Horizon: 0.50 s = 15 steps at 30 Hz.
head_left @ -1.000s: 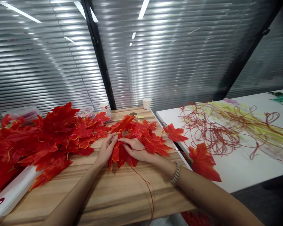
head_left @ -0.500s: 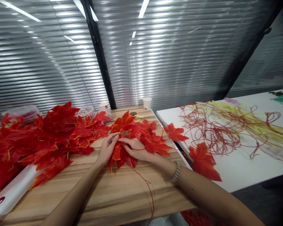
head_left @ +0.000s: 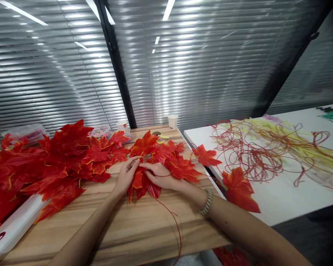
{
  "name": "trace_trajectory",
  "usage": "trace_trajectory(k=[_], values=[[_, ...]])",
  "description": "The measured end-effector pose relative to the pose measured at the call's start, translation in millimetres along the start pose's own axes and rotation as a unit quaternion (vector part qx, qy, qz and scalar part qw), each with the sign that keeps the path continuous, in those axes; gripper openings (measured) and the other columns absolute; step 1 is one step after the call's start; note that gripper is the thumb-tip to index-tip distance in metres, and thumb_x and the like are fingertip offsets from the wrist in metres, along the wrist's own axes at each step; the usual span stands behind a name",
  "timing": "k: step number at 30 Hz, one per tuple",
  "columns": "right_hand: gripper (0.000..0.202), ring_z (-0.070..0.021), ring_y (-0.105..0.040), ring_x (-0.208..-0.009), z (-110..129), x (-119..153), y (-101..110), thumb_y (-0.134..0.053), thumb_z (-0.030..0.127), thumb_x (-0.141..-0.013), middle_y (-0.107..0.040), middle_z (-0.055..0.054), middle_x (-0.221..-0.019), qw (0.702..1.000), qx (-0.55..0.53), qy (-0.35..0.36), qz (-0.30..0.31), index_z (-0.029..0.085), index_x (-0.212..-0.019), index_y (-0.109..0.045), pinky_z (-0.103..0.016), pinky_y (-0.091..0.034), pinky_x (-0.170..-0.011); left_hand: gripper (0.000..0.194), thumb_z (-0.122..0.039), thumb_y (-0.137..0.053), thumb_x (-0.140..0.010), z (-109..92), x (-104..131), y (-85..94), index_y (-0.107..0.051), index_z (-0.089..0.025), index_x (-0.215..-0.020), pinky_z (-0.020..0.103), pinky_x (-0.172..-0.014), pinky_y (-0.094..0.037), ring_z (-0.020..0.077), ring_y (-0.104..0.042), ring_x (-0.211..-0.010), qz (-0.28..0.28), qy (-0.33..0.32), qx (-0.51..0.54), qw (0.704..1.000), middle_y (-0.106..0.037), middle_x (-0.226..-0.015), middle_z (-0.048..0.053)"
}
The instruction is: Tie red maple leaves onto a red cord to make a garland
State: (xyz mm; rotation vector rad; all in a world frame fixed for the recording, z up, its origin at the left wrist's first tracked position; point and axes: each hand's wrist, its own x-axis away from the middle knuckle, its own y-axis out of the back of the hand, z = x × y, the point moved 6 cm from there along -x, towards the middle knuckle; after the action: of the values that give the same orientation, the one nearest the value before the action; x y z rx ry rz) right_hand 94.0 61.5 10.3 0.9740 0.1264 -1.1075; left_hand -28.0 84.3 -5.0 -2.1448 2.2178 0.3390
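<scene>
While left hand and right hand, nearly closed, are pinching maple leaves, red cord overhanging the near tabletop edge is risking snags.

red leaves, bunched, thin cord trailing

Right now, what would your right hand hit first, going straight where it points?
The right hand would probably meet the left hand first, at its fingertips; depth there is unclear.
</scene>
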Motion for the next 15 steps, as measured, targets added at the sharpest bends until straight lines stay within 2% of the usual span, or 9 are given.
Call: trace_trajectory(k=[15], values=[[0.040,-0.0151,-0.063,-0.088,-2.7,0.4,-1.4,-0.043,0.009,-0.080,-0.064,-0.004,-0.105,1.000,0.010,-0.001,0.014,0.021,-0.117,-0.054,-0.029,-0.047,-0.081,0.035,-0.042,-0.057,-0.073,2.9,-2.1,0.0,-0.061,-0.016,-0.096,0.026,-0.078,-0.043,0.0185,-0.057,-0.090,0.011,-0.015,-0.018,1.000,-0.063,-0.101,0.006]])
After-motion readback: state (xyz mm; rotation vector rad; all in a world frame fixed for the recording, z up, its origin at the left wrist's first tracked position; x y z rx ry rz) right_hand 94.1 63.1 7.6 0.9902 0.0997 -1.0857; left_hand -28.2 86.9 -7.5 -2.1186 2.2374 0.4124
